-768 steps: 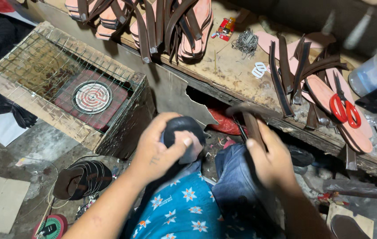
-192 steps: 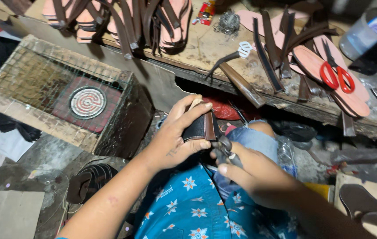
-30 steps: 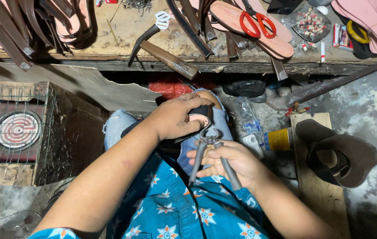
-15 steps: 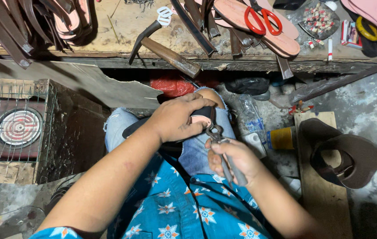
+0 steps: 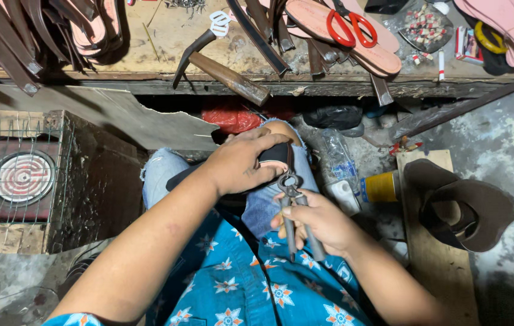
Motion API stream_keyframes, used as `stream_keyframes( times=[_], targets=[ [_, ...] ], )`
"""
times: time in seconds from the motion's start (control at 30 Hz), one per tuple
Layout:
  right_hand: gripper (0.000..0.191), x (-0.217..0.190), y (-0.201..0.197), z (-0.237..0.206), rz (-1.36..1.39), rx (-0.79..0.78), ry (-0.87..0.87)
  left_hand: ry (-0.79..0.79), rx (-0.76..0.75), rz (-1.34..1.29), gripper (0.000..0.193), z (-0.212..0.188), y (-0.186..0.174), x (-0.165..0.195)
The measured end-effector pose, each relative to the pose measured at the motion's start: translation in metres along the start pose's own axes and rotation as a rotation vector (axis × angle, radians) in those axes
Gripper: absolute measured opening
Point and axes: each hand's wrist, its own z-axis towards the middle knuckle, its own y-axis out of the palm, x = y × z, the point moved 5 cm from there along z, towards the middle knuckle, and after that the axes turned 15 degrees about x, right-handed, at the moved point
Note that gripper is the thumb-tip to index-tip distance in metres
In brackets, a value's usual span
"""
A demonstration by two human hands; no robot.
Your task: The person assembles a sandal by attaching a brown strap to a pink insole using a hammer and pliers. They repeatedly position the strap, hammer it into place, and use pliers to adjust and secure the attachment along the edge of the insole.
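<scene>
Two hands work over the lap. The right hand (image 5: 320, 224) wraps its grip around the two handles of the pincers (image 5: 296, 211), thumb on the near handle, fingers curled under. The pincers' long axis runs from the palm up and slightly left, handles low, round head at the top, pointing away from the body toward the sandal (image 5: 272, 160). The head sits just above the right grip and touches the sandal's near edge; whether it bites the material cannot be told.

The left hand (image 5: 245, 162) comes in from the lower left, forearm slanting up across the blue flowered shirt, palm down, grip closed over the dark sandal and pressing it on the knee. The sandal lies mostly under that hand, its long axis roughly left to right, only the right end showing past the fingers.

Beyond the hands, further out, the desk (image 5: 166, 42) edge carries a hammer (image 5: 224, 69), red scissors (image 5: 347, 27) on a pink sole, and straps. Left of the hands stands a wire cage with a coil heater (image 5: 23, 178). To the right, a brown shoe (image 5: 465, 208) rests on a board on the floor.
</scene>
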Motion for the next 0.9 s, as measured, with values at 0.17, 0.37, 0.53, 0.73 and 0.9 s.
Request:
stream_keyframes(
  times=[0.17,0.37,0.53,0.73,0.9],
  targets=[
    [0.035,-0.026,-0.027,-0.031,-0.627,0.123,-0.274,-0.132,-0.121,0.102,0.060,0.003,-0.006,-0.002],
    [0.043,-0.011,-0.012,-0.053,-0.881,0.203,-0.625,-0.358,-0.035,-0.244,0.066,0.011,-0.031,-0.019],
    [0.060,-0.008,-0.014,-0.037,-0.267,0.033,-0.229,-0.351,0.072,-0.672,0.059,-0.010,-0.032,-0.011],
    [0.056,-0.039,0.014,-0.045,-0.247,-0.115,-0.214,-0.256,0.061,-0.261,0.069,-0.036,-0.053,0.013],
    [0.059,-0.054,0.021,-0.049,-0.368,-0.136,-0.055,-0.281,0.042,-0.261,0.072,-0.044,-0.069,0.035]
  ],
)
